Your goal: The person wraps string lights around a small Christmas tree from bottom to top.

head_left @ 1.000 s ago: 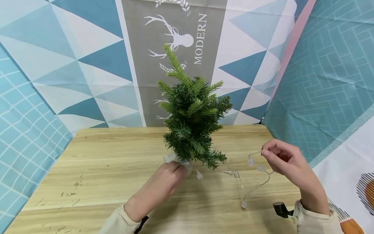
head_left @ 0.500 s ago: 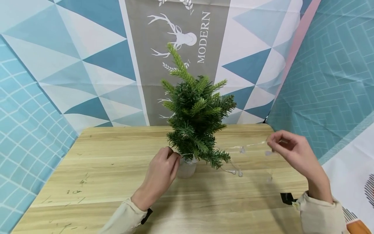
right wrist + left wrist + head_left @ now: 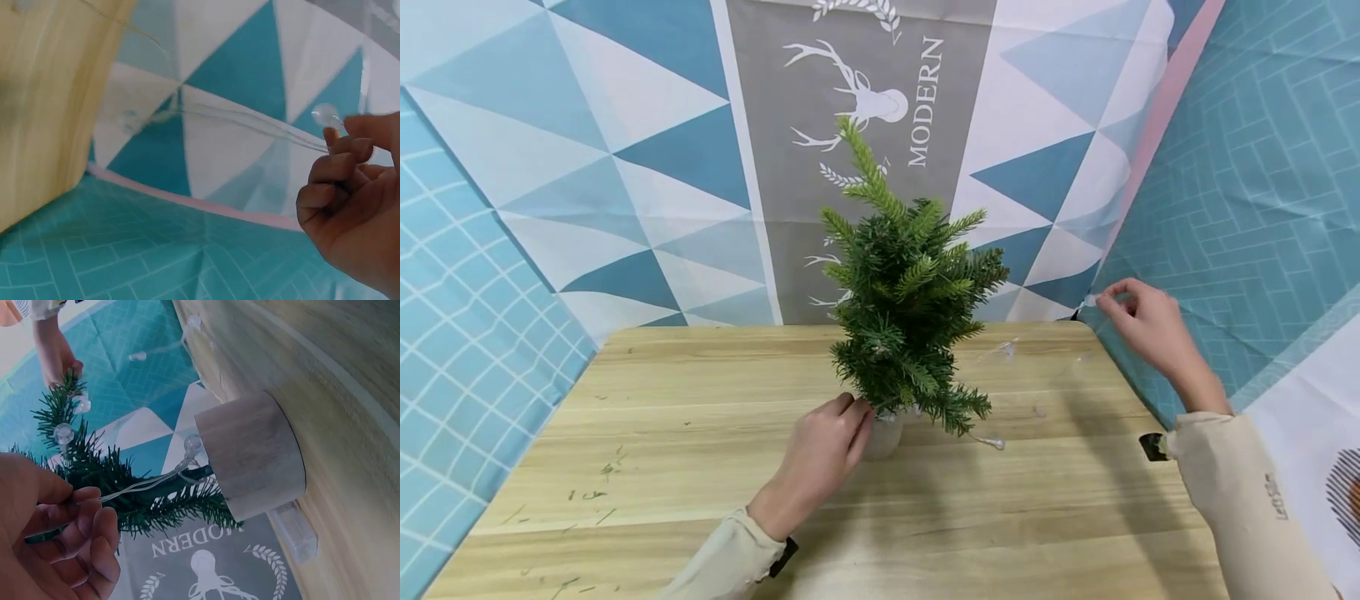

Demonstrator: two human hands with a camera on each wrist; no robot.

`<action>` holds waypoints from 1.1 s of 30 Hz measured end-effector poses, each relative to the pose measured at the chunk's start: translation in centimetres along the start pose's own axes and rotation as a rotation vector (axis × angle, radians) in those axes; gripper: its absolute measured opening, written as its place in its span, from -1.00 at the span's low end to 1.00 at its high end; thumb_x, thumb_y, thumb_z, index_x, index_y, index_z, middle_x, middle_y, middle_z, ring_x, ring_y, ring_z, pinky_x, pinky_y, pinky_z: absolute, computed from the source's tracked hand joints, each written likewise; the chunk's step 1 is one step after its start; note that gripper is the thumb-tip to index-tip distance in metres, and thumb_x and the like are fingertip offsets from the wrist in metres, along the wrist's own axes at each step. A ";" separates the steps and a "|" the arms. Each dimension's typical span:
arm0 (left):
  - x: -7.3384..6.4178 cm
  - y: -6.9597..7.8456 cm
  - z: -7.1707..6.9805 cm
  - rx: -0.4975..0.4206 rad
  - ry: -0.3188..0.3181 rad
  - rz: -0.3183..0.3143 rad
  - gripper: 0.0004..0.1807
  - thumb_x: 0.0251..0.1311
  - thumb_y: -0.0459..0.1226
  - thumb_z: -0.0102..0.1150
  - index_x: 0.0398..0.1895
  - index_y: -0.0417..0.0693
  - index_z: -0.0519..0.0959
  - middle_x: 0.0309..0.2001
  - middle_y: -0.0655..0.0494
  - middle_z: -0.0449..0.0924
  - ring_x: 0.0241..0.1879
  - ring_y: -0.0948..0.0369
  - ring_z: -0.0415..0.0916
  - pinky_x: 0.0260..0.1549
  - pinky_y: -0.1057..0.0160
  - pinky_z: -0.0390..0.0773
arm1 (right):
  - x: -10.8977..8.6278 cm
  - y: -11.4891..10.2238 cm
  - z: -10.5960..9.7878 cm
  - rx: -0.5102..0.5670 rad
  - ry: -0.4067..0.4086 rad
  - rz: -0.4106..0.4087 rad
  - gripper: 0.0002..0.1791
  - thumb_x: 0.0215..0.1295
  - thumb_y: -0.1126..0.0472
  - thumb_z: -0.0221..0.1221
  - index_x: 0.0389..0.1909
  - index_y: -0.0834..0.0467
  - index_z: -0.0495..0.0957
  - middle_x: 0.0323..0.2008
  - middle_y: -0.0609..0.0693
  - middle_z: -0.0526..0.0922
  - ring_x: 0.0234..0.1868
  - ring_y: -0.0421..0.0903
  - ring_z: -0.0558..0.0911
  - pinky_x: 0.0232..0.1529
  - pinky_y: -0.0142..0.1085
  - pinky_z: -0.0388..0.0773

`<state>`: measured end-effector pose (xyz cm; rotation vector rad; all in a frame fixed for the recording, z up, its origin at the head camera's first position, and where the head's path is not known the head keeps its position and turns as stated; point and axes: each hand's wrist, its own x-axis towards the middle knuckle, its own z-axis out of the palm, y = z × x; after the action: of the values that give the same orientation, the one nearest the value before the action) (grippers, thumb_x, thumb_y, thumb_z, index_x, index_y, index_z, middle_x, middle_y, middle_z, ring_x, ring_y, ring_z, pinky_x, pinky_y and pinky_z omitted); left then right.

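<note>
A small artificial Christmas tree (image 3: 910,308) stands in a pale round pot (image 3: 256,456) at mid-table. My left hand (image 3: 823,450) is low at the tree's left side, pinching the thin clear wire of a string of lights (image 3: 147,484) between thumb and forefinger. That wire runs from my fingers to the trunk just above the pot. Off to the right, my right hand (image 3: 1150,325) is raised above the table's back right corner. It pinches another stretch of the wire (image 3: 262,125), beside a clear bulb (image 3: 325,114). Several bulbs hang or lie between this hand and the tree.
A clear plastic box (image 3: 295,532) sits against the pot's far side. Green needle scraps (image 3: 606,468) are scattered on the left of the wooden table (image 3: 700,383). Patterned cloths (image 3: 647,167) enclose the table at the back and sides.
My right hand has risen and moved toward the back, drawing the light string along. My left hand has shifted from in front of the pot up to the wire at the trunk's left.
</note>
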<state>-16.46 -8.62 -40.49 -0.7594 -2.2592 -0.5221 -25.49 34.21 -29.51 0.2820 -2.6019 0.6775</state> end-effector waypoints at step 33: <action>0.9 -3.8 -7.8 0.012 0.017 -0.016 -0.83 0.24 -0.37 0.24 -0.15 -0.28 0.60 -0.34 -0.07 0.67 -0.53 0.19 0.55 -0.57 0.35 0.56 | 13.1 -10.4 -6.9 0.601 -0.231 0.176 -0.62 0.49 0.13 0.08 0.21 0.15 0.31 -0.24 -0.10 0.75 -0.40 -0.13 0.71 -0.31 -0.41 0.65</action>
<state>-15.68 -15.40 -35.13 -0.7286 -2.2521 -0.5197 -31.57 27.62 -13.77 0.3264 -2.5883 1.5716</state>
